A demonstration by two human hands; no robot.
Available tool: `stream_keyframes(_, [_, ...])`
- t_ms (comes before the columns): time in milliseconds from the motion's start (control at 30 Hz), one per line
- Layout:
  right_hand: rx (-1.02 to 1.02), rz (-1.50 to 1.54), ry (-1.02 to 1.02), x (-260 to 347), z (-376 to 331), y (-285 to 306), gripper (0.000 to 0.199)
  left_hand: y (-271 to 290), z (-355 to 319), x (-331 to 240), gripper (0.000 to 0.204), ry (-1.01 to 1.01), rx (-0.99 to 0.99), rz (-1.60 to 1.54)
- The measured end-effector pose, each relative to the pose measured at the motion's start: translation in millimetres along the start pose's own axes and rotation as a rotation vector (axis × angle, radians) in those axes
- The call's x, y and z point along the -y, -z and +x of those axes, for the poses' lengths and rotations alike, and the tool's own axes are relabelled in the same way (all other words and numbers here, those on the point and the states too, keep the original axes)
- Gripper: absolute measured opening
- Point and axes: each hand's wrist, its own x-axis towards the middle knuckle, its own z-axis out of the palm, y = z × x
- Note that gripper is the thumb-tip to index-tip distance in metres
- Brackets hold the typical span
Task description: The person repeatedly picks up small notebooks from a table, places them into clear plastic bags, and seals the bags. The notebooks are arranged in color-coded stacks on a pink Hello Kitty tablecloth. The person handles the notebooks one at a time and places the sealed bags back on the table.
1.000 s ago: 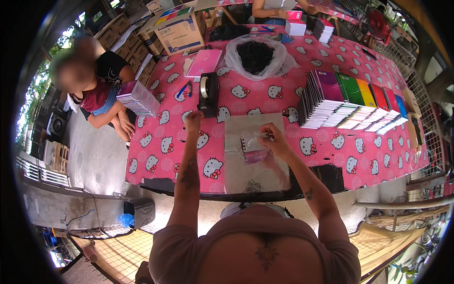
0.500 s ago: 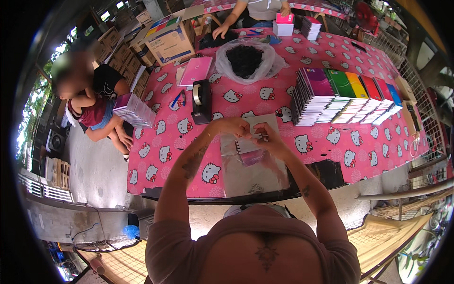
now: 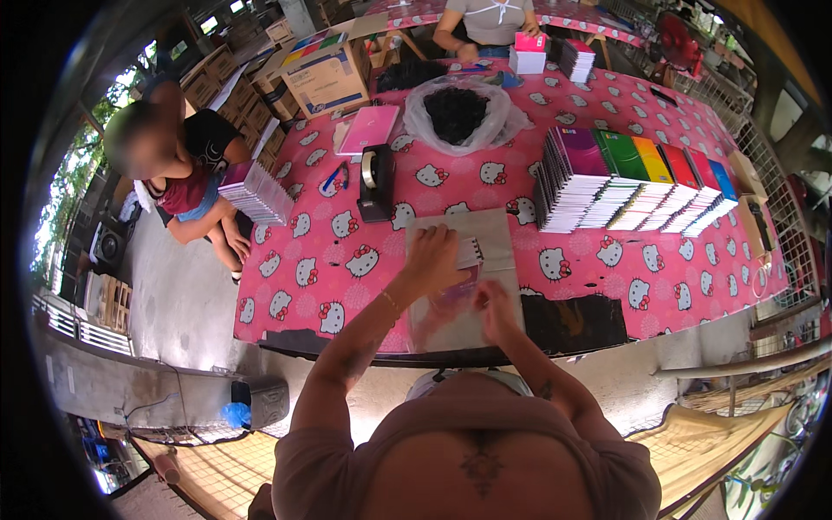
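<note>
A small spiral notebook [image 3: 457, 293] with a purplish cover and dark binding rings lies on a greyish-beige sheet [image 3: 496, 232] at the table's near edge. A clear, shiny film seems to lie about its lower part. My left hand [image 3: 433, 260] grips the notebook's upper left, fingers bent and covering much of that side. At the lower right corner, my right hand [image 3: 494, 305] is closed with its fingers drawn together, slightly blurred. Whatever sits in its fingertips is too small to make out. A black tape dispenser [image 3: 376, 184] stands beyond my left hand.
Stacked spiral notebooks [image 3: 576, 186] in several colours stand at right. A plastic bag [image 3: 455, 117] of black material lies beyond, near a pink notebook [image 3: 368, 130] and a carton [image 3: 325, 82]. A person holding a child [image 3: 186, 186] is at left; another person [image 3: 485, 26] works across the table.
My hands have parted: the left moved left onto the notebook, the right dropped toward its lower corner. The person across the table has drawn a hand back from the black material.
</note>
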Motion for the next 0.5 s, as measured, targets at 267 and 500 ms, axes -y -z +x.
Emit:
stream_keyframes(267, [0.265,0.558,-0.098,48.4,-27.0,-52.6,0.053,-21.3,-50.0,-8.2,0.070,0.279,-0.035,-0.976])
stream_keyframes(500, [0.224,-0.694,0.282,115.4,-13.8,-5.4,0.084,-58.9,-15.1,138.8,0.065,0.675,-0.456,-0.695])
